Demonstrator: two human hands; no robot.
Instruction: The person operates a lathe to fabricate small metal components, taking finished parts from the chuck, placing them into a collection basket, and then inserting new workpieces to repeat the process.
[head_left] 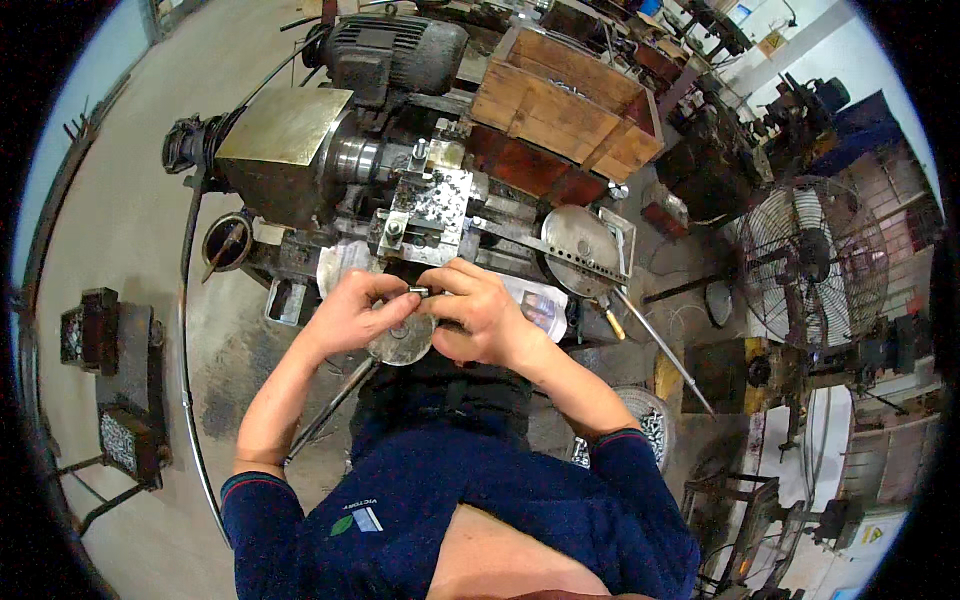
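- Head view, centre: the left hand and the right hand meet in front of a small bench lathe, fingertips pinched from either side on a short metal pin. Both hands are grasping it; neither is released or clenched empty.
- The pin lies roughly level between the two thumbs, just at 6 o'clock of the tool slide. Held at both ends this way, it appears steadied for fine alignment rather than carried.
- Directly at 6 o'clock of the pin, a round metal handwheel shows beneath the fingers. Whether either palm rests on it cannot be told.
- At 12 o'clock of the hands stands the lathe headstock with its brass-coloured cover, and beyond it a dark electric motor, set behind the spindle, probably to drive it.
- At 1 o'clock sits an open wooden crate, within arm's reach.
- At 3 o'clock of the hands a grey disc with a slotted arm is fixed to the machine's right end.
- At 4 o'clock, low beside the right forearm, a basket of small metal parts stands on the floor.
- Far at 3 o'clock, a caged pedestal fan faces the work area.
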